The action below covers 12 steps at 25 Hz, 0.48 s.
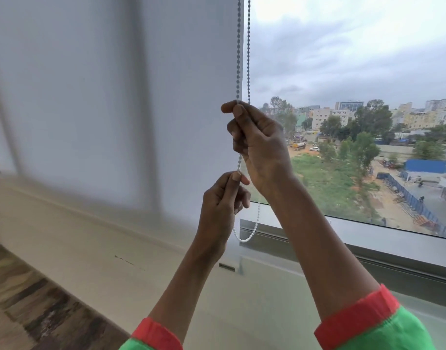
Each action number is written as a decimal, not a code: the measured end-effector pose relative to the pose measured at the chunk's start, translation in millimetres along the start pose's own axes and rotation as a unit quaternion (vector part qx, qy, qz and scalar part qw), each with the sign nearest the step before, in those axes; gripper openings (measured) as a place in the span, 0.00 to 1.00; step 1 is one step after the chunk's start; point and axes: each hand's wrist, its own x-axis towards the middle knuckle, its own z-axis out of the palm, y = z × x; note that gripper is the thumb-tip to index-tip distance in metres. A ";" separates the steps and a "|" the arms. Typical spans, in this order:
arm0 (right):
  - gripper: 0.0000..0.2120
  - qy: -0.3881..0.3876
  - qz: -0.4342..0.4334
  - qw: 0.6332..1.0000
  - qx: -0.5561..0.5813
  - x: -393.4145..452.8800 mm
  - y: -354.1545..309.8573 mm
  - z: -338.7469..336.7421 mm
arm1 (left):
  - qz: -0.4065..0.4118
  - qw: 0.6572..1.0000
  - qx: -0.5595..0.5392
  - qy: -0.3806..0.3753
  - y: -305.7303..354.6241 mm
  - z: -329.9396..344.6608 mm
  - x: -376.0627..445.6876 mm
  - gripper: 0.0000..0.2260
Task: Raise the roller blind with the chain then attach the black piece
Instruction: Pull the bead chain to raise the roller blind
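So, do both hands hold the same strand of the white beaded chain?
Yes: the right hand pinches it above the left hand, on the strand beside the white roller blind.

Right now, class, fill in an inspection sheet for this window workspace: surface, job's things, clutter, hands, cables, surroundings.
Surface: pale window sill under the blind, bare where visible.
Job's things: white roller blind covers the left part of the window; bead chain hangs in two strands at its right edge, its loop low near the frame; black piece not seen.
Clutter: nothing seen.
Hands: right hand pinches the left strand higher up; left hand pinches the same strand lower.
Cables: nothing seen.
Surroundings: window glass shows buildings, trees, cloudy sky; wooden floor at lower left.
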 end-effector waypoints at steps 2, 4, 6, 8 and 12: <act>0.10 0.011 -0.006 1.000 -0.006 -8.4 10.5 -5.9 | -0.027 0.999 0.036 -0.006 -5.5 -6.3 1.9 0.14; 0.10 0.011 0.000 1.000 0.000 -17.5 21.6 -13.0 | -0.046 0.998 0.050 0.006 -7.4 -13.0 6.1 0.14; 0.11 0.005 0.008 1.000 0.013 -27.9 33.9 -18.4 | -0.043 0.998 0.036 0.025 -2.9 -16.8 14.0 0.14; 0.12 0.013 0.025 0.999 0.019 -39.4 46.3 -21.4 | -0.033 0.999 0.012 0.036 5.5 -14.9 22.3 0.14; 0.10 -0.005 0.066 0.998 -0.003 -69.9 74.5 -21.3 | -0.011 0.999 -0.031 0.032 32.1 -8.9 45.6 0.14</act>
